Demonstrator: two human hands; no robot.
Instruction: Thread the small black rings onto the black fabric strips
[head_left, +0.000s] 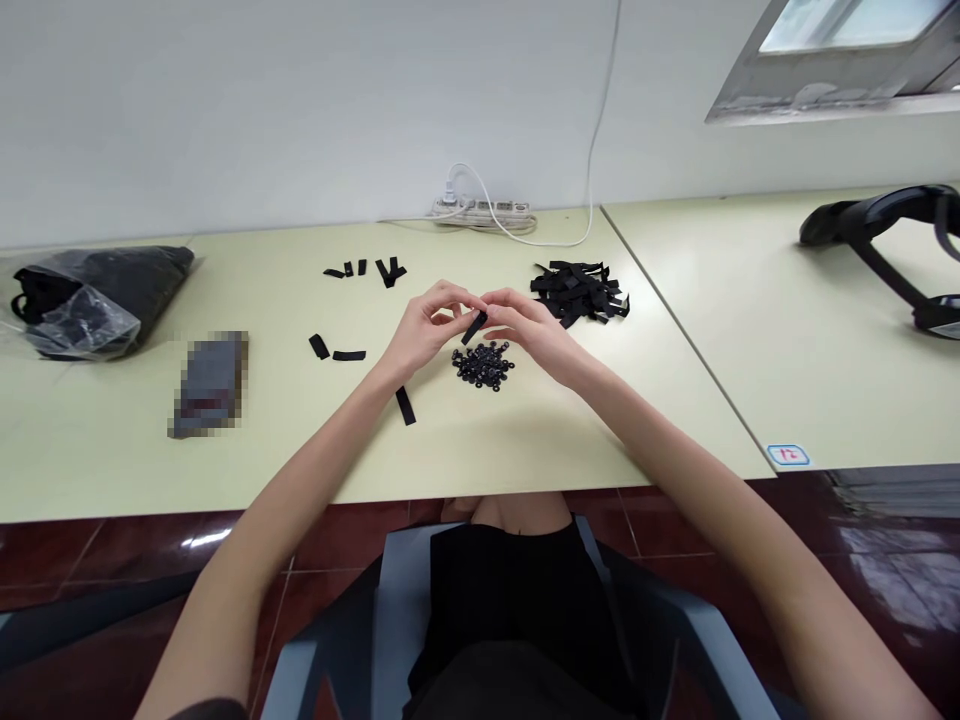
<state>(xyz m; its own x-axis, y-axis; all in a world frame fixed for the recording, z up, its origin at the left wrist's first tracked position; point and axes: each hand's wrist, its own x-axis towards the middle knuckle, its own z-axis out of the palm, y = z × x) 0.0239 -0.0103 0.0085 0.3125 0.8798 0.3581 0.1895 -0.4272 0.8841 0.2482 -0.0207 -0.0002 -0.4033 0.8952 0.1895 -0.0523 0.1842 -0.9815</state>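
Both my hands meet above the middle of the table, closed on one short black fabric strip (474,328). My left hand (435,325) pinches it from the left, while the fingertips of my right hand (527,328) press at its upper end. Whether a small part sits between the fingertips is hidden. Just below the hands lies a heap of small black rings (484,368). A pile of black strips (577,292) is to the right of my right hand. Several loose strips lie to the left, one of them a strip (406,405) beside my left forearm.
A power strip (484,212) with a white cable lies along the wall. At the left are a black item in a clear plastic bag (97,300) and a blurred grey object (210,385). A black curved stand-like object (877,230) occupies the right-hand table (795,330).
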